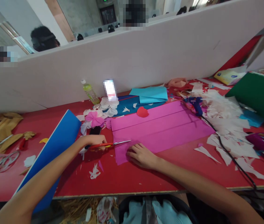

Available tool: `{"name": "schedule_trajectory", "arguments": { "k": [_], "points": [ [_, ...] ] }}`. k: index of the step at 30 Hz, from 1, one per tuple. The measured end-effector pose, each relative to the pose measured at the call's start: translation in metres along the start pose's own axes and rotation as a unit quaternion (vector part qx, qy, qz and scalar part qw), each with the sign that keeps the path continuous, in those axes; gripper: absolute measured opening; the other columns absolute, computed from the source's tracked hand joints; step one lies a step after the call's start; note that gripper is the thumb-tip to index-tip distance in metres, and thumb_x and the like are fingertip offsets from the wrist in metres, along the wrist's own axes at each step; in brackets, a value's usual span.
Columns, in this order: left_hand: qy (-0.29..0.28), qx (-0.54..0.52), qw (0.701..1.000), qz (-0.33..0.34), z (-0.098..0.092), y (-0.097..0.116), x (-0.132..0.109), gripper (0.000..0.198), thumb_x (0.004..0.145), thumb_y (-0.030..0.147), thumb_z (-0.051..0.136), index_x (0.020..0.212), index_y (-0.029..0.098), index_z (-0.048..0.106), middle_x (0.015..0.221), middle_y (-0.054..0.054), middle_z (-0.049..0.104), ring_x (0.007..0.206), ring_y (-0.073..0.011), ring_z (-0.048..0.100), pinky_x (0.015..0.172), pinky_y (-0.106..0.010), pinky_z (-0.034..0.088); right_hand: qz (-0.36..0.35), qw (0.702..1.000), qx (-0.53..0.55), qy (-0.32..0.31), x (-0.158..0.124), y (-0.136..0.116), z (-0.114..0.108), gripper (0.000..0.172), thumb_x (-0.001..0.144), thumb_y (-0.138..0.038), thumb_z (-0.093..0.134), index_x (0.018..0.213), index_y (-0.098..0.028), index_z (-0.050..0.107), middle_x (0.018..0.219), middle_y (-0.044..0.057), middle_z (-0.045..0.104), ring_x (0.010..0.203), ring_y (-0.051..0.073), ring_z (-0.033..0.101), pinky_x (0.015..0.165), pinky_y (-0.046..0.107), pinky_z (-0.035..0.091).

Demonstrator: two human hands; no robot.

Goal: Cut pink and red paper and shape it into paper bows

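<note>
My left hand [94, 141] is closed round the red handles of a pair of scissors [113, 144], whose blades point right and lie on the left edge of a pink paper sheet [159, 127]. My right hand [140, 154] rests on the near left corner of that pink sheet, fingers curled down on it, holding it flat against the red table [173, 174]. A small red paper piece [142, 112] lies at the sheet's far edge.
A blue board [54, 149] leans over the table's front left. Paper flowers [99, 116], a bottle [90, 91], cyan paper [150, 94], a blue glue gun [196, 104] with its cable, white scraps [225, 124], a green sheet [257, 93] and a purple tool [262, 144] surround the work. A white partition [132, 62] stands behind.
</note>
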State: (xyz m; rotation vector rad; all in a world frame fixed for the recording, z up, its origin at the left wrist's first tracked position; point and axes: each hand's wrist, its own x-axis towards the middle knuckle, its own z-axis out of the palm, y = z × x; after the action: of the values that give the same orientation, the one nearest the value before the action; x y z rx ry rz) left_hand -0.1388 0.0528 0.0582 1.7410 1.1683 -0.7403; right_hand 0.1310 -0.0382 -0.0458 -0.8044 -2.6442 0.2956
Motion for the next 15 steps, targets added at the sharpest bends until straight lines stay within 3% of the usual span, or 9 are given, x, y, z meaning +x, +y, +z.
{"name": "schedule_trajectory", "arguments": {
  "k": [8, 15],
  "points": [
    [-0.009, -0.012, 1.0, -0.01, -0.003, 0.003, -0.001, 0.031, 0.061, 0.023, 0.053, 0.086, 0.014, 0.069, 0.065, -0.004, 0.067, 0.052, -0.0142, 0.057, 0.049, -0.022, 0.044, -0.001, 1.0, -0.006, 0.001, 0.0, 0.0, -0.002, 0.028, 0.093, -0.028, 0.041, 0.114, -0.018, 0.056, 0.108, 0.011, 0.055, 0.098, 0.022, 0.045, 0.088, 0.036, 0.035],
    [-0.01, -0.015, 1.0, 0.003, -0.003, -0.021, 0.005, 0.036, 0.062, 0.024, 0.051, 0.091, 0.015, 0.069, 0.071, -0.004, 0.068, 0.055, -0.0135, 0.058, 0.05, -0.02, 0.043, -0.002, 1.0, -0.008, -0.001, 0.0, 0.0, -0.001, 0.028, 0.094, -0.029, 0.04, 0.113, -0.018, 0.057, 0.107, 0.011, 0.055, 0.097, 0.021, 0.046, 0.087, 0.035, 0.035]
  ]
}}
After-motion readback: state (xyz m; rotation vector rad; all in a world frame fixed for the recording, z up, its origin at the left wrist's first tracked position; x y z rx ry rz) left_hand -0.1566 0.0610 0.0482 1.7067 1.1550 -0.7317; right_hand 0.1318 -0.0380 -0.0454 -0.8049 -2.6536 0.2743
